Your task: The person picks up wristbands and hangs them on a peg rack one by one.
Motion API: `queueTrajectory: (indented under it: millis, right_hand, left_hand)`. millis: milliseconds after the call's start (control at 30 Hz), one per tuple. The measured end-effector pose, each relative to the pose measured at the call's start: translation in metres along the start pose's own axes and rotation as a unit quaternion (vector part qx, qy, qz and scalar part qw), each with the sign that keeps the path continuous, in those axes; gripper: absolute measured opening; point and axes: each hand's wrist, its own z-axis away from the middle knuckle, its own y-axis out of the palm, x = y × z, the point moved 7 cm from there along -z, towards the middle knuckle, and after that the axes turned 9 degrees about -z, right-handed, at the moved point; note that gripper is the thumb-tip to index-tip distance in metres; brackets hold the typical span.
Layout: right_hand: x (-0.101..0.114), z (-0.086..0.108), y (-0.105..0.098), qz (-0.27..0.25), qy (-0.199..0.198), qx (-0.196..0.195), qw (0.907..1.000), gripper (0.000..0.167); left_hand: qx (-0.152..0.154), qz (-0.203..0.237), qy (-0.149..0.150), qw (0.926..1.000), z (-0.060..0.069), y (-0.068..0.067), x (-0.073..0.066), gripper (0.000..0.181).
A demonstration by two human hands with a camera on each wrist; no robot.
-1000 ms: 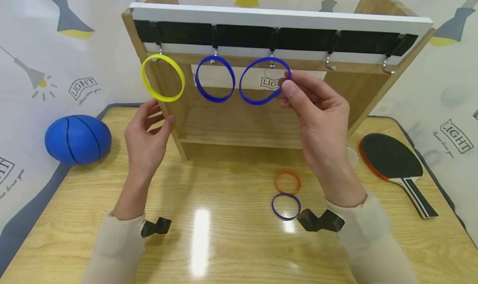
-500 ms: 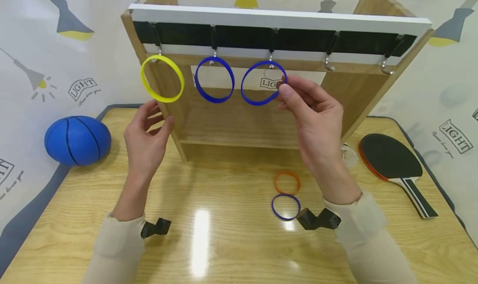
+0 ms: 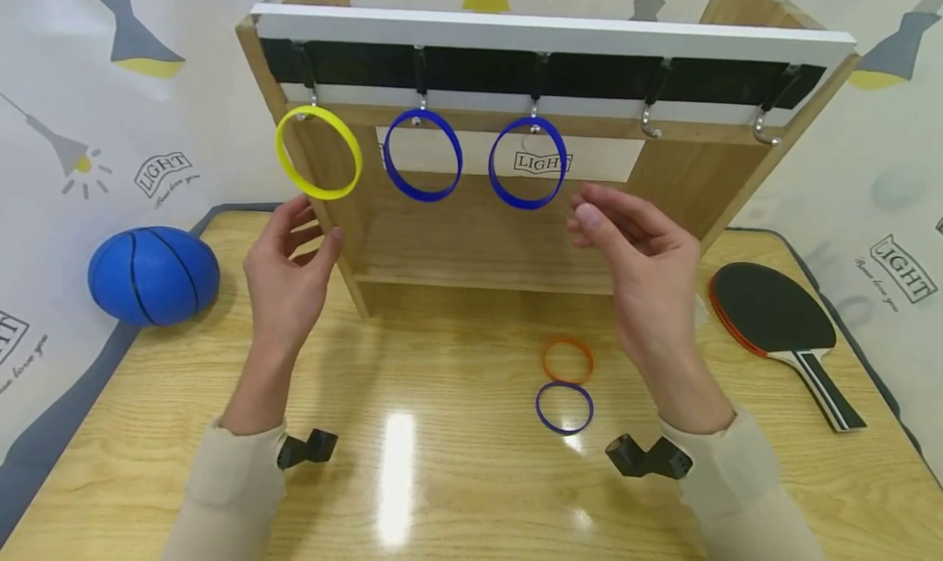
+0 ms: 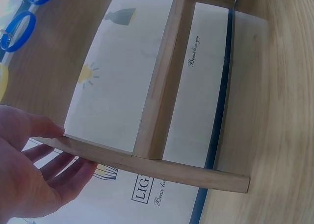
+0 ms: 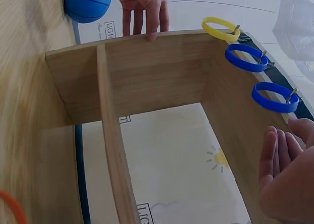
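Observation:
My left hand point(image 3: 287, 270) holds the left side panel of a wooden rack point(image 3: 479, 278), thumb on the near side and fingers on the outer side. In the left wrist view that hand point(image 4: 34, 160) is at the panel's edge. My right hand point(image 3: 651, 274) holds nothing; its fingers are loosely bent, just below and right of a blue wristband point(image 3: 492, 164) on the middle hook. Another blue wristband point(image 3: 388, 168) hangs on the hook to its left, and a yellow wristband point(image 3: 358, 164) on the leftmost hook.
Two bare hooks point(image 3: 648, 123) are at the right of the rack's black strip. On the table lie an orange wristband point(image 3: 545, 363) and another blue one below it. A blue ball point(image 3: 155, 276) sits at left, a table tennis paddle point(image 3: 773, 307) at right.
My right hand has let go of the blue wristband and moved down and to the right. The wristband now hangs free on the middle hook. My left hand has stayed in place.

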Motion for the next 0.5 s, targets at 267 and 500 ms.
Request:
queueTrajectory:
  millis: [267, 500]
  right_hand:
    - [-0.002, 0.016, -0.020, 0.104, 0.067, 0.043, 0.9913, 0.026]
    - [-0.006, 0.030, -0.042, 0.287, 0.111, 0.134, 0.9420, 0.020]
  left_hand:
    - [0.000, -0.008, -0.001, 1.0000, 0.002, -0.001, -0.004, 0.042]
    - [0.002, -0.018, -0.002, 0.9998, 0.008, -0.005, -0.032, 0.039]
